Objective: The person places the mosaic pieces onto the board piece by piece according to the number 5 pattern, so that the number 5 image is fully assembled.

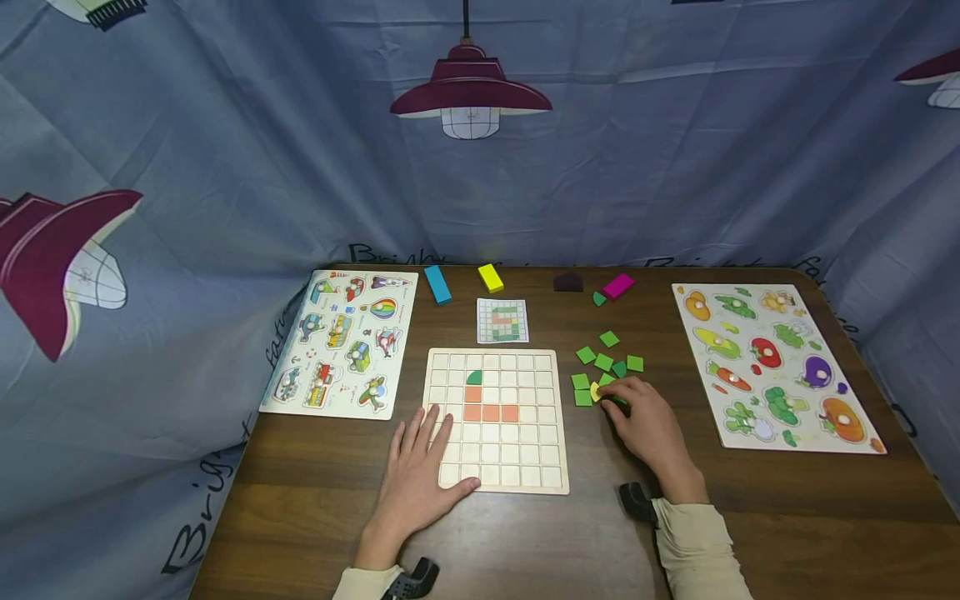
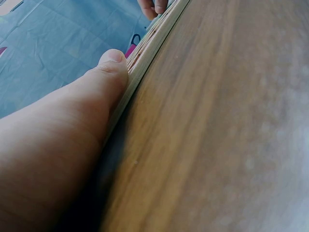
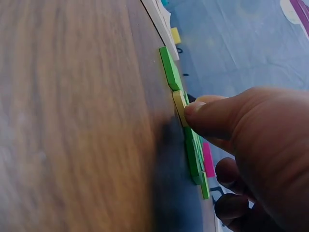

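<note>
A pale wooden grid board (image 1: 525, 462) lies in the middle of the table. It carries three orange tiles (image 1: 491, 412) in a row, one more orange tile above them, and a green quarter-round piece (image 1: 474, 377). My left hand (image 1: 420, 467) rests flat on the board's near left corner; its thumb (image 2: 108, 72) lies against the board's edge (image 2: 154, 36). To the right of the board my right hand (image 1: 641, 412) sits on a scatter of green tiles (image 1: 604, 362). Its thumb (image 3: 203, 113) and curled fingers pinch a small yellow piece (image 3: 179, 104) at the pile's left side (image 1: 596, 392).
A pattern card (image 1: 502, 321) lies behind the board. A vehicle peg puzzle (image 1: 341, 342) is at the left, a vegetable peg puzzle (image 1: 776, 367) at the right. Blue (image 1: 437, 284), yellow (image 1: 491, 277), dark (image 1: 567, 283) and magenta (image 1: 618, 286) blocks line the far edge, before a blue curtain.
</note>
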`<state>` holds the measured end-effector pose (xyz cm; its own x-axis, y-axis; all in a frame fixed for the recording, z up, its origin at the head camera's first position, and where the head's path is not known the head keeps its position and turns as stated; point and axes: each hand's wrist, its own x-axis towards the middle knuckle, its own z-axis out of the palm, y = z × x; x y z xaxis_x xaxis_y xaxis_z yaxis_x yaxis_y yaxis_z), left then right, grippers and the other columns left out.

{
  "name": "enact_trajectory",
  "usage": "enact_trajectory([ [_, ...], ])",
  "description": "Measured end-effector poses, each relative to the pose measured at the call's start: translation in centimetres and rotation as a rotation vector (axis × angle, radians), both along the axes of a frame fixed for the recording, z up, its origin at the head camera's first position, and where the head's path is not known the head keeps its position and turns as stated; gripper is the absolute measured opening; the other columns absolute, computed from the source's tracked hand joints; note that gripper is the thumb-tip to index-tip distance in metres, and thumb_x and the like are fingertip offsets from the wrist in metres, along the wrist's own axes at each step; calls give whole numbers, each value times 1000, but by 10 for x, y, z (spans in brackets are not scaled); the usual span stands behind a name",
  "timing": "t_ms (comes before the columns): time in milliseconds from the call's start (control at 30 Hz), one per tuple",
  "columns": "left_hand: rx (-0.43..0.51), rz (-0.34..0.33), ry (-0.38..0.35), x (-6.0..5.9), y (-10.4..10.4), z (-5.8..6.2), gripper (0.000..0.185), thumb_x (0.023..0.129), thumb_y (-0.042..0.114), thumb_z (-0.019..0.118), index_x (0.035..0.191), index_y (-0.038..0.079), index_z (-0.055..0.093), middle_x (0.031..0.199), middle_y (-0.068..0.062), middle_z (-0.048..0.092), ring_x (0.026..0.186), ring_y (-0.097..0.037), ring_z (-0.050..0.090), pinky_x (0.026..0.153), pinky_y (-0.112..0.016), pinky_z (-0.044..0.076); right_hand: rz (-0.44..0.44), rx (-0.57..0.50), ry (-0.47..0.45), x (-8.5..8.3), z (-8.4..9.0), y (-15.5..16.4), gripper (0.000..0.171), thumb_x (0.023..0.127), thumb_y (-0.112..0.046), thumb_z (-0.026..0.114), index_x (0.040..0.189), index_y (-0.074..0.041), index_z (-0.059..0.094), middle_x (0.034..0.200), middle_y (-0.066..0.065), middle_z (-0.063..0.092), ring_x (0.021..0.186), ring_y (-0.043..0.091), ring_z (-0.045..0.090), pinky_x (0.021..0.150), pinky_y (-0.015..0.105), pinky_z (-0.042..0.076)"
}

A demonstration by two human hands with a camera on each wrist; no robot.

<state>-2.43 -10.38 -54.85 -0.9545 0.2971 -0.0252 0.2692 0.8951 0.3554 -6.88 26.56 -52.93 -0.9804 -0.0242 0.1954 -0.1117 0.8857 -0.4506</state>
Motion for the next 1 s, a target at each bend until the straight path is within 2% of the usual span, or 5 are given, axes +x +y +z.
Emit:
enact_trajectory([
  [300, 10, -4, 47, 0, 0, -2, 103, 83, 81, 58, 162, 20, 32, 172, -5, 19, 160, -30, 13, 127, -55, 9, -22, -10, 21, 1, -2, 3, 21, 90, -13, 77, 110, -9, 77, 111, 12, 69, 107, 36, 65, 90, 57, 53],
  [433, 11, -1, 34, 0, 0, -1, 103, 83, 82, 56, 162, 21, 30, 173, -5, 18, 160, -29, 11, 127, -54, 8, -42, -20, 18, 1, -1, 11, 22, 90, -13, 77, 111, -8, 76, 112, 14, 69, 110, 38, 64, 92, 59, 52],
  [667, 6, 0, 30, 0, -1, -2, 104, 83, 82, 56, 162, 21, 31, 173, -4, 17, 161, -29, 10, 128, -54, 7, -69, -12, -71, 2, -1, 25, 25, 91, -14, 75, 115, -5, 73, 119, 19, 66, 115, 43, 62, 96, 62, 49],
  [800, -4, 5, 0, 0, -2, -2, 105, 83, 83, 55, 163, 22, 27, 174, -1, 13, 161, -26, 6, 129, -52, 3, -64, -8, -107, 1, 1, 26, 26, 94, -15, 72, 117, -4, 71, 122, 21, 66, 115, 44, 62, 96, 63, 50],
  [1000, -8, 0, 7, 0, -1, 0, 105, 83, 84, 53, 163, 22, 27, 174, -2, 13, 161, -26, 7, 129, -53, 5, -49, -6, -60, 1, 5, 23, 24, 93, -16, 72, 114, -3, 71, 120, 21, 65, 112, 44, 64, 93, 62, 51],
])
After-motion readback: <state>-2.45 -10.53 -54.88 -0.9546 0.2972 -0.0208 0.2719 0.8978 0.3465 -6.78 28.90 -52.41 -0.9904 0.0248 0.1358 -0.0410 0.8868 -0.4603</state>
